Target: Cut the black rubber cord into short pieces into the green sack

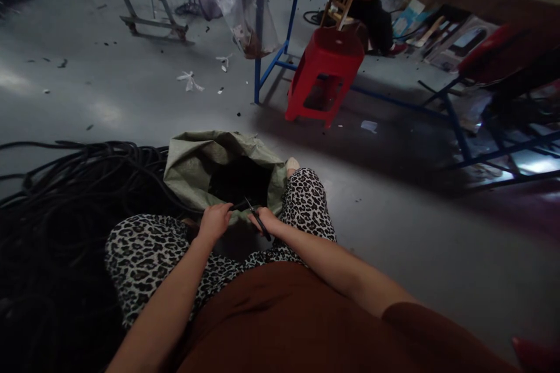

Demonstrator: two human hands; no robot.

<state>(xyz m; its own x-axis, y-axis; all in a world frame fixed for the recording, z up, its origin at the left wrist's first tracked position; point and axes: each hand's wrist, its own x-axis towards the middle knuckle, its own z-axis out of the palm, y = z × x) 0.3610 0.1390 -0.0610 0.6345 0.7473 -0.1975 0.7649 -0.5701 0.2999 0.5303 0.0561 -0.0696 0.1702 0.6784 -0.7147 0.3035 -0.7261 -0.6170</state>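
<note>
My left hand [215, 220] is closed on a black cord at the near rim of a grey-green woven sack [186, 166]. The cord's short end points right, over the sack's mouth. My right hand [268, 221] grips a pair of small scissors [261, 225] with black handles, blades tipped up and left near the cord. Whether the blades touch the cord I cannot tell. Dark contents, too dim to make out, lie inside the sack between my knees. A big heap of black cord [126, 157] is piled on the floor to my left.
Ahead stands a red plastic stool [326, 67] beside a blue-legged workbench [256, 78]. A clear plastic bag [245, 6] hangs from it. A wheeled metal frame [153, 23] is further left. Scraps litter the floor. Another person's leg [378, 23] shows behind the stool.
</note>
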